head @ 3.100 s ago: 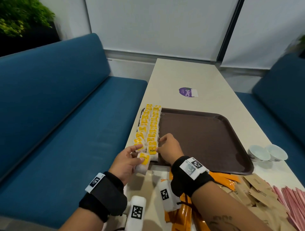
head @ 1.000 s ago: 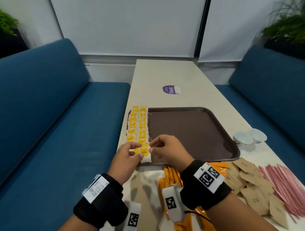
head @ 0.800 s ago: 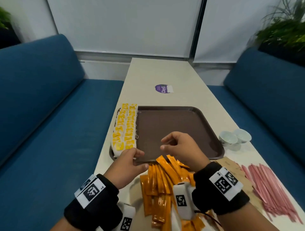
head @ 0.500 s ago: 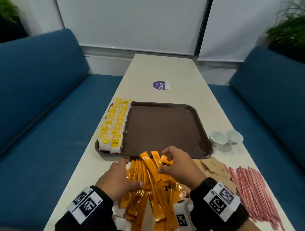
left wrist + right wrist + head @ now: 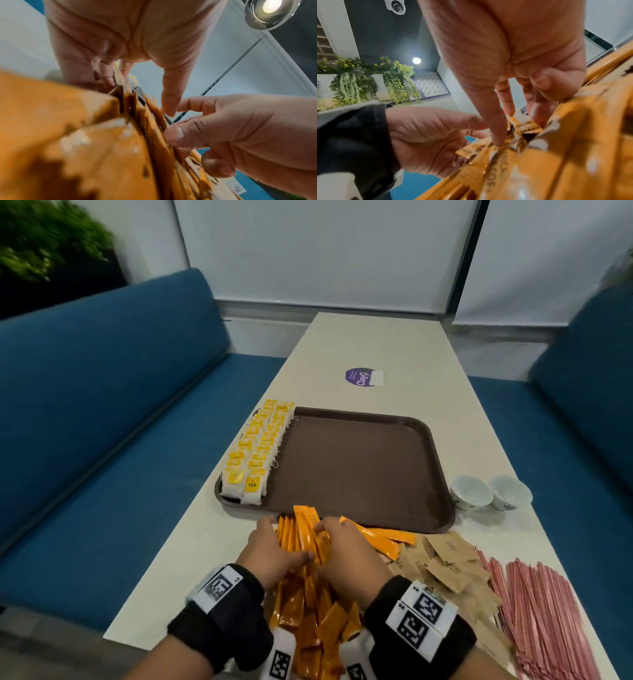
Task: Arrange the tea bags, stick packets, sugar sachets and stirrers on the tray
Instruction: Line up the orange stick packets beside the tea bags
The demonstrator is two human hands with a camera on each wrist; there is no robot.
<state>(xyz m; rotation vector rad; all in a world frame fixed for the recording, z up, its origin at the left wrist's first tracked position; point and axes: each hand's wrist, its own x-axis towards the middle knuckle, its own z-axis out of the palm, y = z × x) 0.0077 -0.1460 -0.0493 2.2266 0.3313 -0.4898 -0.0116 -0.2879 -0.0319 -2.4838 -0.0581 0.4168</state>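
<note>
The brown tray [image 5: 359,467] lies mostly bare right of the tea bags [image 5: 258,453] lining its left edge; two cups [image 5: 489,496] stand just beside its right rim.

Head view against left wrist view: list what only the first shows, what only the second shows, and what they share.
Only the head view: the brown tray with tea bags in two rows along its left edge, two white cups, brown sugar sachets and pink stirrers on the table.

Only the left wrist view: a ceiling lamp, and the fingertips close up, pressing on the packet edges.

Both: the left hand and right hand gathering the orange stick packets.
</note>
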